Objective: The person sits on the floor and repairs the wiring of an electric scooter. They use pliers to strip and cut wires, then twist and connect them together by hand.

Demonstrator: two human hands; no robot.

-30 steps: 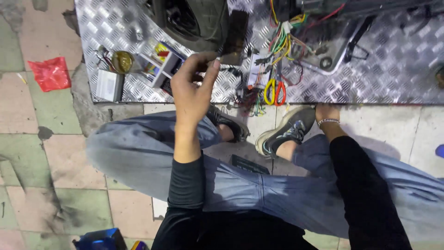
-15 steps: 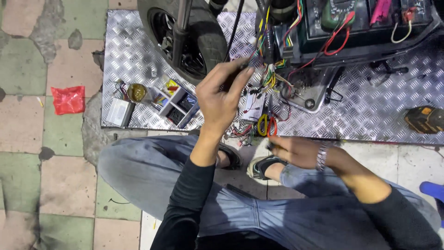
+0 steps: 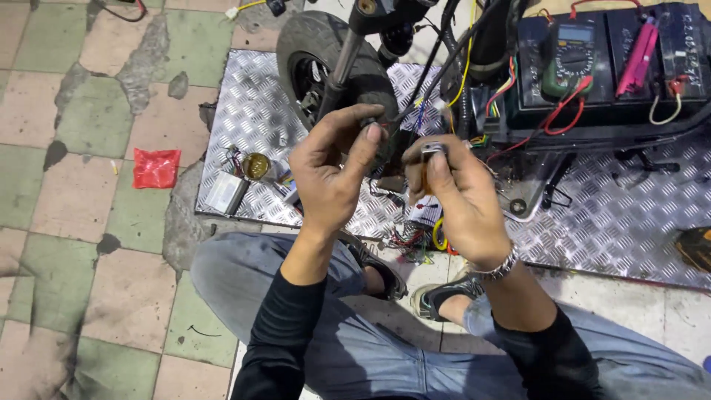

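- The left hand point(image 3: 329, 174) pinches a thin dark wire point(image 3: 385, 124) between thumb and forefinger; the right hand point(image 3: 459, 196) is clamped on a small metal-tipped part point(image 3: 431, 150). The hands are close together, raised above the knees.
- Right behind them stands a small black wheel point(image 3: 333, 55) amid hanging coloured wires point(image 3: 474, 81).
- A multimeter point(image 3: 569, 55) lies on the black batteries point(image 3: 629, 63).
- The checker plate point(image 3: 622, 215) has bare room at right; a red wrapper point(image 3: 155, 167) lies on the tiles beyond its left edge.

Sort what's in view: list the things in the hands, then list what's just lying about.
In hand:
left hand pinching a thin wire
right hand holding a small metal-tipped part

Lying about:
red wrapper
multimeter
tape roll
small wheel
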